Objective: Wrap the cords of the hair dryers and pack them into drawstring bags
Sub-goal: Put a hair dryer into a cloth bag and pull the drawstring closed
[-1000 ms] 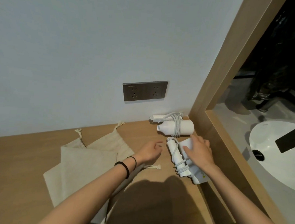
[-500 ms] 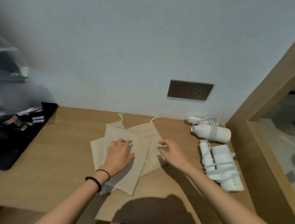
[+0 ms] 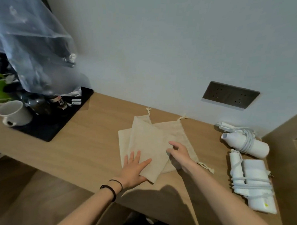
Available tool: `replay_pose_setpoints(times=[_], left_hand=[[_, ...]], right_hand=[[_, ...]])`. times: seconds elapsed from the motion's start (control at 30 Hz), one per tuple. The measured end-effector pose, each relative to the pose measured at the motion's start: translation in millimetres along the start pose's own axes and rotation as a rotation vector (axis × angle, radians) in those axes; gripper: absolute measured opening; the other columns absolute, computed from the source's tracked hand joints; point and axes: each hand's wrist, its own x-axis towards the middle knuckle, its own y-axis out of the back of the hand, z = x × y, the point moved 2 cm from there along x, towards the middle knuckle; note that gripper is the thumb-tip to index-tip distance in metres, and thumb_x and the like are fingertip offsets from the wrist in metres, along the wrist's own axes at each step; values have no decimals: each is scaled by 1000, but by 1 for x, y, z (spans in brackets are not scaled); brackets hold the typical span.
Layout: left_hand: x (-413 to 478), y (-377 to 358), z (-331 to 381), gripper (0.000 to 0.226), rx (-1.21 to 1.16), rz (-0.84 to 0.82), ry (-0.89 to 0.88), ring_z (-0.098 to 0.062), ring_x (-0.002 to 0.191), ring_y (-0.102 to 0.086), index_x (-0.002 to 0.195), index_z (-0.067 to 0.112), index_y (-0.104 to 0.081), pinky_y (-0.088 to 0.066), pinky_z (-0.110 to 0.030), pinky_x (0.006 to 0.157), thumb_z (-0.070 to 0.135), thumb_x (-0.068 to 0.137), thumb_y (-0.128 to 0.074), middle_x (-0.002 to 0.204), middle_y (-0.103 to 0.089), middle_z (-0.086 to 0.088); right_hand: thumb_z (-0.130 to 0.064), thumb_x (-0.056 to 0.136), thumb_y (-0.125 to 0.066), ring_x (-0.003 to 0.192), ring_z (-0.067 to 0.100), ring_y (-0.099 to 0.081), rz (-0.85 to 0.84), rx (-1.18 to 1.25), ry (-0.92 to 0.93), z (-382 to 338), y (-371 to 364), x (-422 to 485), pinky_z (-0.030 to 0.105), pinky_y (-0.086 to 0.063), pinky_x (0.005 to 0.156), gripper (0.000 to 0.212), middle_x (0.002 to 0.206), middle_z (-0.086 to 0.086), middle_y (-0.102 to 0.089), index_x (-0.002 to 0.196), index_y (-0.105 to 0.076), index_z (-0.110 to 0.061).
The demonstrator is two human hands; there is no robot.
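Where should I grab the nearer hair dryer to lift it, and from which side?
Take the nearer hair dryer across its middle, over the cord wraps, probably from above with the right hand. It lies flat with the handle folded alongside, so a grip there should hold body, handle and cord together.

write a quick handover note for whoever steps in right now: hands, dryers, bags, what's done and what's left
Left hand: open, pressed flat on the top drawstring bag.
Right hand: open, fingers loose over the bag beneath, holding nothing.
Dryers: both lie on the counter to the right of the bags, far dryer by the wall, near dryer closer to the front edge.
Done: both cords look wrapped round their dryers.
Left: open a bag, slip each dryer in, pull the strings shut.
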Motion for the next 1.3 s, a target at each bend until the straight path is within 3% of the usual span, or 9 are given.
replay_pose_setpoints(times=[0.13, 0.2, 0.27, 0.63, 0.8, 0.97, 1.1, 1.2, 1.3], left_hand=[[-4, 23, -2, 35, -344, 164, -106, -21, 137, -34, 133, 42, -47, -21, -43, 112, 37, 100, -39, 148, -40, -2], [-8, 43, 0, 19, -619, 284, -116, -4, 86, -59, 92, 34, -62, -41, -33, 80, 37, 98, -45, 94, -66, 5], [-14, 69, 6, 37, -893, 361, -45, -2, 53, -45, 69, 21, -52, -36, -28, 59, 48, 93, -43, 63, -52, 6], [-30, 177, 71, 37, -1999, 34, -297, -21, 96, -69, 115, 7, -61, -58, -37, 81, 32, 99, -39, 110, -70, -12], [-25, 157, 47, 32, -2085, 189, -171, -20, 87, -71, 117, 7, -59, -58, -40, 76, 26, 100, -41, 101, -72, -10], [-18, 117, 7, 37, -1971, 326, 108, -15, 78, -64, 138, 10, -41, -59, -30, 61, 10, 101, -39, 128, -57, -18], [-21, 92, -22, 72, -1485, 432, 258, -23, 136, -35, 153, 21, -2, -36, -31, 101, 7, 98, -46, 150, -28, 3], [-16, 79, -28, 67, -1131, 431, 251, -19, 147, -6, 152, 14, -7, -14, -29, 114, 12, 98, -47, 159, -5, -4], [-5, 72, -13, 54, -1029, 387, 116, -18, 144, -21, 149, 11, -23, -21, -19, 107, 10, 99, -45, 156, -22, -3]], right_hand=[[-1, 88, -57, 119, 20, -54, 61, 72, 123, -13, 9, -9, 35, -43, 104, 31, 130, 4, -58, 116, -66, -14], [-1, 90, -56, 103, 21, -62, 82, 181, 151, -30, 19, -18, 31, -51, 92, 30, 124, 7, -62, 115, -65, -13], [-2, 92, -54, 84, 16, -62, 101, 272, 214, -56, 36, -32, 24, -53, 78, 31, 110, 8, -66, 121, -62, -10], [-4, 95, -50, 76, 13, -65, 212, 454, 692, -190, 99, -109, 21, -56, 78, 29, 90, 8, -67, 120, -62, -14], [-2, 95, -49, 79, 9, -65, 110, 344, 616, -197, 70, -90, 13, -53, 74, 36, 105, 12, -65, 130, -55, -9], [-11, 95, -54, 126, 11, -47, -130, -17, 442, -162, 25, -48, 28, -42, 99, 50, 146, -5, -42, 142, -41, -20], [-16, 96, -52, 116, 8, -50, -232, -141, 337, -126, 9, -43, 28, -40, 93, 41, 139, -8, -49, 136, -49, -22], [-17, 97, -50, 118, 9, -49, -238, -210, 304, -101, 12, -43, 26, -40, 93, 37, 133, -7, -52, 134, -52, -20], [-16, 98, -48, 113, 10, -49, -161, -266, 231, -70, 23, -38, 24, -39, 88, 34, 126, -3, -54, 131, -53, -17]])
